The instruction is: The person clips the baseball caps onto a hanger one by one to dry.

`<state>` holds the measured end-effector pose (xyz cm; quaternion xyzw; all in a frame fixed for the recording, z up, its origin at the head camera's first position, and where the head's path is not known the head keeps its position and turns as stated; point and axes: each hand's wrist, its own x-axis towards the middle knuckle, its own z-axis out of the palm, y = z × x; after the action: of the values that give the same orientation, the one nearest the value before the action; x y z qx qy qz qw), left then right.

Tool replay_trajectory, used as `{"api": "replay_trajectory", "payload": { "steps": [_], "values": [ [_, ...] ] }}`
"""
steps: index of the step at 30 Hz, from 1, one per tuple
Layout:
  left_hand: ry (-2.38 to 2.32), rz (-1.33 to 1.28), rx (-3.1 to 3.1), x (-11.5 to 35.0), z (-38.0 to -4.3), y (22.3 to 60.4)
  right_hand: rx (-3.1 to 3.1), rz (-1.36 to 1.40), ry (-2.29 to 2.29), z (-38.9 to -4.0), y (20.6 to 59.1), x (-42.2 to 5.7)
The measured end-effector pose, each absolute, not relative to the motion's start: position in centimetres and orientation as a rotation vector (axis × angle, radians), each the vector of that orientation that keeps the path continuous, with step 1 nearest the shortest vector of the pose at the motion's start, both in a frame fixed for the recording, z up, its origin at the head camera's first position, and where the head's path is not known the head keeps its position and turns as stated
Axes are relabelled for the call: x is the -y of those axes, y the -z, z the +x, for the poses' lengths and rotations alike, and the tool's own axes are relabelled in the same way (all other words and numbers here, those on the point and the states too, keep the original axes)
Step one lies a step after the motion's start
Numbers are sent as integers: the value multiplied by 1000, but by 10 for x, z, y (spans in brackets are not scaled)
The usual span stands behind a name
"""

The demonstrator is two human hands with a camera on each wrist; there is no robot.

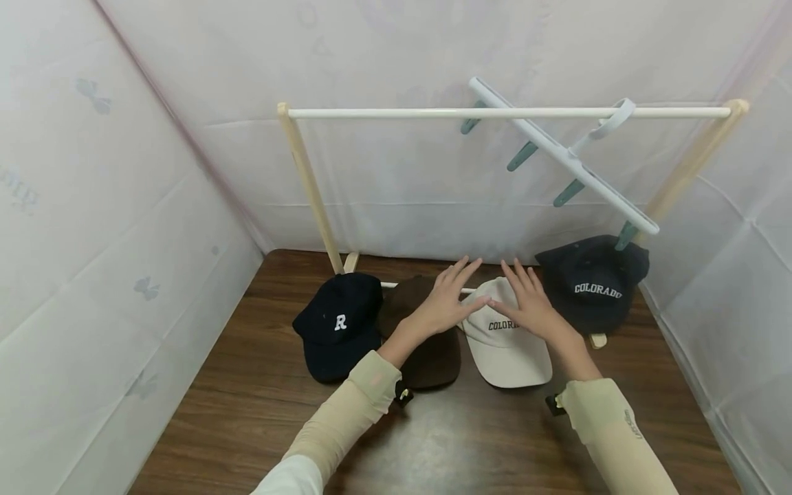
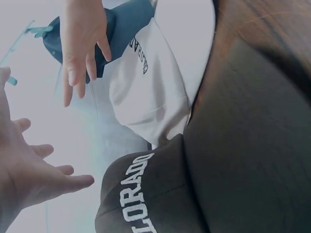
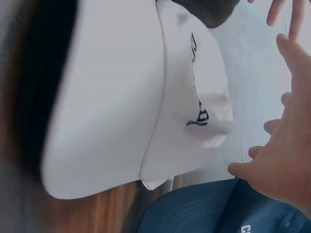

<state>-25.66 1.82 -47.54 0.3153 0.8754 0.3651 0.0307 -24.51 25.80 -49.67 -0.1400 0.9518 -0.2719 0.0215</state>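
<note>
My left hand hovers with spread fingers over the brown cap. My right hand is likewise spread, above the white cap with dark lettering, hiding part of its word. In the head view the thumbs appear to meet; whether they touch I cannot tell. Nothing is held. At the left lies a navy cap with a white R. On the right, a dark blue-grey COLORADO cap meets the lowest clip of a slanting white hanger. The left wrist view shows white lettering on the brown cap.
The hanger's hook goes over the white bar of a rack with wooden posts. Several teal clips hang along the hanger. A brown wooden tabletop lies beneath, with pale fabric walls around it.
</note>
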Motion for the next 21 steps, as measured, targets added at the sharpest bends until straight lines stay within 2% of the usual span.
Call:
{"api": "replay_trajectory", "payload": {
  "steps": [21],
  "values": [
    [-1283, 749, -2658, -35, -279, 478, -2871, -491, 790, -272, 475, -270]
  ]
}}
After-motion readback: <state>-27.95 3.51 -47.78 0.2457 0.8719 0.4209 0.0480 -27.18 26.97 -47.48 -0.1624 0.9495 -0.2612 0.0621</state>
